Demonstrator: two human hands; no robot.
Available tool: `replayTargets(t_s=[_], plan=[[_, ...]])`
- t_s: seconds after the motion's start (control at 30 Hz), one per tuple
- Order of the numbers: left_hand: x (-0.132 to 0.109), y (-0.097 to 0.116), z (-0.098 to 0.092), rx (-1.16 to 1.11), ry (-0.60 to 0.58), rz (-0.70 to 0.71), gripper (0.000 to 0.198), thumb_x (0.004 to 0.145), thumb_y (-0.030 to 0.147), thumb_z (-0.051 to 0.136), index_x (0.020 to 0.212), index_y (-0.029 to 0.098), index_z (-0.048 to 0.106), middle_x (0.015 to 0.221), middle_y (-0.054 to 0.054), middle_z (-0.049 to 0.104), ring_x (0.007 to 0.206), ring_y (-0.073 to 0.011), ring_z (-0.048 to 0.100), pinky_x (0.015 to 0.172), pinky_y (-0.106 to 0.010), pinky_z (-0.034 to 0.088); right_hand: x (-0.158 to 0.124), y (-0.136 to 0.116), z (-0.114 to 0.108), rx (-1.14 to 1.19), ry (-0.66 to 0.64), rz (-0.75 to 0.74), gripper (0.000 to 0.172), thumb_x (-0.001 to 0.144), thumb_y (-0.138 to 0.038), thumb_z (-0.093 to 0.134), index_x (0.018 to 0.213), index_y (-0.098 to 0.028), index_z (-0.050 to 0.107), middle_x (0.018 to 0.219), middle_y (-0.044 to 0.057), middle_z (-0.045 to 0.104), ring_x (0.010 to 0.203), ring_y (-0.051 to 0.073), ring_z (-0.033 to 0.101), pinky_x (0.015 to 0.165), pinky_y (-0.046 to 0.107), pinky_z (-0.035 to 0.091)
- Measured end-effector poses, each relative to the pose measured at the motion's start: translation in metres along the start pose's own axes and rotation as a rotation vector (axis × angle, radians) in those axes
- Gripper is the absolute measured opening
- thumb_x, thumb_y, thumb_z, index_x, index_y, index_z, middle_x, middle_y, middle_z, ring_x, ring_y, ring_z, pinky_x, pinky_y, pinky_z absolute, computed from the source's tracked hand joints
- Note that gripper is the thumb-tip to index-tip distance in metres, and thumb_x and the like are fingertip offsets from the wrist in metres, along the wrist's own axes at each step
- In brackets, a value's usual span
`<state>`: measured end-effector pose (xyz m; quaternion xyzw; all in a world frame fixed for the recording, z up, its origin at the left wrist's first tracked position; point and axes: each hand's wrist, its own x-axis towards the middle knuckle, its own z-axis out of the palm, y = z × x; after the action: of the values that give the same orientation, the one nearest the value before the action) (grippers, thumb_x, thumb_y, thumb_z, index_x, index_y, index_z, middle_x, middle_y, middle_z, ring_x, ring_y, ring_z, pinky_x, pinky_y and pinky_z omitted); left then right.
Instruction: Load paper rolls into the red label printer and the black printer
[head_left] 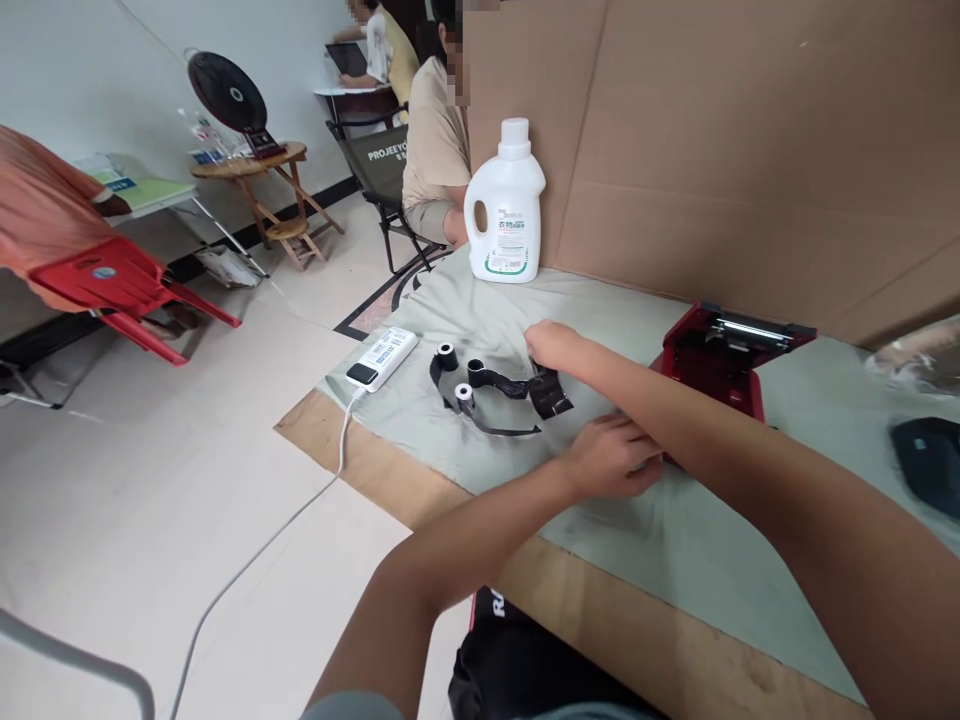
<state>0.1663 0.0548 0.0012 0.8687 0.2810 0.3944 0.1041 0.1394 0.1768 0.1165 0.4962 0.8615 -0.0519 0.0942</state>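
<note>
My right hand (556,345) reaches across to the left, its fingers closed at the top of a black strip (551,393). Below the crossing forearm, my left hand (615,457) has its fingers bent against the near corner of a red device (712,375) with a raised lid; the forearm hides part of that contact. Left of my right hand stand small black rolls with loose tails: a back roll (447,356), a middle roll (476,373) and a front roll (465,396) with a white core.
A white detergent bottle (508,205) stands against the cardboard wall (712,130). On the cloth's left edge lies a white power strip (382,360) with its cable (277,525). A dark object (926,460) lies far right. Other people sit beyond, near a red chair (105,275) and a fan (229,92).
</note>
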Motion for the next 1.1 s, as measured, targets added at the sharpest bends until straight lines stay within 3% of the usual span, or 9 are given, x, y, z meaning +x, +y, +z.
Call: replayTargets(t_s=[0.1,0.17,0.3,0.47,0.6,0.7,0.8,0.9,1.1], plan=[[0.0,0.001,-0.003,-0.031,-0.053,-0.03,0.022,0.091,0.021,0.056,0.103,0.018,0.075,0.108,-0.011,0.078,0.113,-0.0301,0.071,0.098,-0.046,0.06,-0.009,-0.02,-0.007,-0.03,0.171,-0.115,0.033,0.101,-0.025,0.049,0.116,-0.01,0.074,0.124,0.023,0.069,0.122,0.039,0.059,0.095,0.044,0.049],[0.001,0.005,-0.012,-0.115,-0.105,-0.031,0.037,0.094,0.023,0.056,0.129,0.016,0.066,0.134,-0.014,0.07,0.132,-0.0303,0.061,0.109,-0.046,0.054,-0.015,-0.043,-0.011,0.01,0.208,-0.296,0.036,0.104,-0.031,0.045,0.109,-0.013,0.076,0.117,0.019,0.072,0.117,0.036,0.061,0.094,0.042,0.048],[0.005,0.016,-0.039,-0.336,-0.307,-0.082,0.076,0.101,0.03,0.052,0.166,0.021,0.013,0.172,-0.003,0.02,0.155,-0.0189,0.033,0.124,-0.033,0.04,-0.024,-0.094,-0.01,0.057,-0.034,-0.488,0.031,0.099,-0.039,0.056,0.102,-0.015,0.075,0.102,0.015,0.074,0.094,0.029,0.07,0.075,0.034,0.049],[0.01,0.019,-0.055,-0.245,-0.516,-0.145,0.077,0.101,0.04,0.056,0.166,0.02,0.018,0.174,0.0,0.006,0.158,-0.0293,0.026,0.132,-0.042,0.022,-0.036,-0.108,-0.004,0.004,-0.145,-0.421,0.019,0.086,-0.014,0.062,0.104,-0.013,0.07,0.106,0.017,0.072,0.093,0.028,0.07,0.066,0.03,0.043],[0.004,0.014,-0.045,-0.217,-0.34,-0.054,0.067,0.102,0.026,0.049,0.163,0.016,0.027,0.174,-0.003,0.014,0.152,-0.0255,0.039,0.126,-0.034,0.034,-0.066,-0.061,-0.004,0.337,0.049,-0.432,0.022,0.084,-0.014,0.059,0.105,-0.018,0.064,0.108,0.01,0.069,0.081,0.019,0.064,0.065,0.028,0.042],[0.0,0.012,-0.033,-0.101,-0.157,-0.019,0.055,0.099,0.022,0.046,0.154,0.017,0.045,0.163,-0.007,0.043,0.14,-0.0262,0.054,0.118,-0.04,0.046,-0.107,-0.004,-0.007,0.693,0.224,-0.396,0.019,0.083,-0.019,0.061,0.102,-0.023,0.062,0.098,0.003,0.067,0.079,0.017,0.061,0.071,0.029,0.046],[-0.002,0.011,-0.025,0.011,-0.05,-0.014,0.049,0.098,0.021,0.046,0.147,0.022,0.055,0.147,-0.006,0.062,0.125,-0.0243,0.066,0.106,-0.041,0.055,-0.158,0.064,-0.007,1.049,0.434,-0.214,0.019,0.08,-0.033,0.07,0.095,-0.026,0.062,0.096,0.003,0.068,0.084,0.02,0.064,0.075,0.034,0.05],[-0.002,0.01,-0.022,0.043,0.01,0.041,0.047,0.097,0.021,0.047,0.143,0.023,0.058,0.145,-0.007,0.064,0.115,-0.0226,0.07,0.096,-0.038,0.058,-0.203,0.127,-0.001,1.338,0.649,-0.012,0.028,0.077,-0.045,0.074,0.095,-0.031,0.059,0.099,0.006,0.072,0.089,0.025,0.068,0.076,0.042,0.051],[0.001,0.014,-0.024,0.09,0.068,0.09,0.049,0.094,0.016,0.046,0.142,0.021,0.056,0.155,-0.011,0.054,0.095,-0.0191,0.07,0.083,-0.036,0.058,-0.217,0.196,0.025,1.067,0.59,0.13,0.03,0.075,-0.044,0.074,0.094,-0.028,0.059,0.1,0.008,0.073,0.09,0.027,0.069,0.079,0.043,0.053]])
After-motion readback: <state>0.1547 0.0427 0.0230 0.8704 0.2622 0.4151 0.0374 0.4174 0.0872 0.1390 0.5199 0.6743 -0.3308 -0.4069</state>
